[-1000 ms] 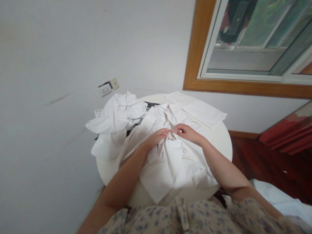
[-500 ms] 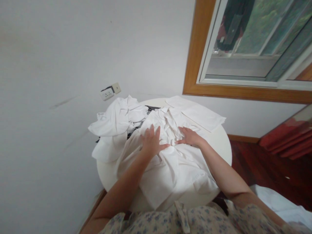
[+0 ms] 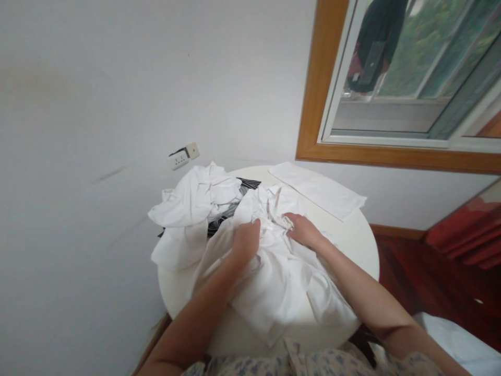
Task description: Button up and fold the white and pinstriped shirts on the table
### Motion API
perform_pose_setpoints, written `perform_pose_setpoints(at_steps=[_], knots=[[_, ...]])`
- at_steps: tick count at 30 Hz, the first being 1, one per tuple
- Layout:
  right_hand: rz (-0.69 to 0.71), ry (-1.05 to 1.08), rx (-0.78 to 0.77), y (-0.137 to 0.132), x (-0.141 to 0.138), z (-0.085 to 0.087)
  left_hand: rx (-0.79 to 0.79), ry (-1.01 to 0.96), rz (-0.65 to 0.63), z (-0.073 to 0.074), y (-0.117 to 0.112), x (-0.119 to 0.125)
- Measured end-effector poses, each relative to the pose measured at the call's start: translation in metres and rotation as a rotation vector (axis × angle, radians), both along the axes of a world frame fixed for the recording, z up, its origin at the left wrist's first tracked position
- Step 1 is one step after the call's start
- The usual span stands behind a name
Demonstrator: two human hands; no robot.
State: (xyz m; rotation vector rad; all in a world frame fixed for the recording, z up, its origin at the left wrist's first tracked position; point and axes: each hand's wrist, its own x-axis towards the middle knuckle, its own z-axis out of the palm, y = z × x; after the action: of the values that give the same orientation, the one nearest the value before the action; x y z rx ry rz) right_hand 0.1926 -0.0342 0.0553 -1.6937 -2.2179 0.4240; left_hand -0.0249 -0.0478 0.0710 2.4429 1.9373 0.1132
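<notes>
A crumpled white garment lies spread over the near half of a round white table. My left hand is closed on a gathered fold at the garment's left side, its thumb on top. On the other side my right hand pinches bunched fabric between thumb and fingers. Puckered cloth rises between the two hands. What kind of garment it is, I cannot tell.
A heap of white cloth sits at the table's left, with black striped fabric beside it. A flat folded white cloth lies at the back right. The wall has a socket; a window frame is at right.
Both hands were spread flat on the white garment; now their fingers have closed on it, gathering the fabric. The view has shifted slightly.
</notes>
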Motion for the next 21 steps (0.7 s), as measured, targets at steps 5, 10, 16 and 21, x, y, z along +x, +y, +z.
perform_pose_setpoints(at_steps=[5,10,16,21], knots=[[-0.052,0.449,0.386,0.003,-0.008,0.005,0.025,-0.666,-0.061,0.002,0.024,-0.008],[0.216,0.574,0.542,-0.018,-0.040,0.003,-0.246,-1.395,-0.145,-0.002,0.015,0.019],[0.546,0.633,0.242,-0.019,-0.024,0.012,-0.562,-1.710,-0.127,-0.011,0.002,0.035],[0.327,1.124,0.156,-0.006,0.010,0.027,-0.348,-1.641,-0.110,0.011,0.010,0.030]])
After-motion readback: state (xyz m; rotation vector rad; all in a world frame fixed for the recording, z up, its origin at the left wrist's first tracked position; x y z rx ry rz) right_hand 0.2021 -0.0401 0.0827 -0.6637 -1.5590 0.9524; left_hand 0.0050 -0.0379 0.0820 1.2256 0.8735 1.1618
